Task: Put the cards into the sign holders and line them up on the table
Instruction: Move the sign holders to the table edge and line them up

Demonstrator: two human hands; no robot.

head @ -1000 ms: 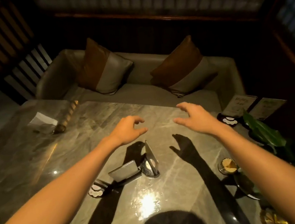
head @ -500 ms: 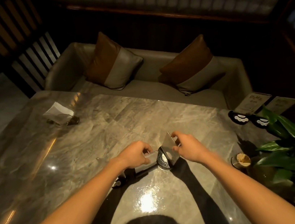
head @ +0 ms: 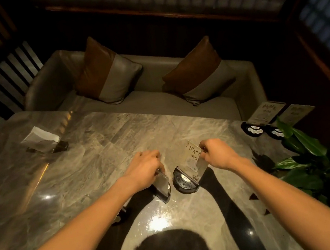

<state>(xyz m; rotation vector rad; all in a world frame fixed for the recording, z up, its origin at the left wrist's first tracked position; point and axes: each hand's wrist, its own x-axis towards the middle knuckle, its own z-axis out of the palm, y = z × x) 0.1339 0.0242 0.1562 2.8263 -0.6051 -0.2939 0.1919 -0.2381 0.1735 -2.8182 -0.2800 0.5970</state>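
Two sign holders stand near the middle of the marble table (head: pixel 92 160). My right hand (head: pixel 217 153) grips the top edge of the right sign holder (head: pixel 189 172), a clear upright panel on a dark half-round base with a printed card showing in it. My left hand (head: pixel 144 168) pinches the top of the left sign holder (head: pixel 163 185), which I see edge-on and tilted; I cannot tell whether a card is in it. Two more sign holders with cards (head: pixel 268 113) stand side by side at the table's far right corner.
A tissue holder (head: pixel 42 141) sits at the far left of the table. A leafy plant (head: pixel 322 164) crowds the right edge. Behind the table is a grey sofa (head: pixel 156 96) with two brown-and-grey cushions. My shadow falls on the near edge.
My hands came down from above the table onto the two holders. The left holder, lying flat before, now stands tilted under my left hand; the right one has turned to show its card.
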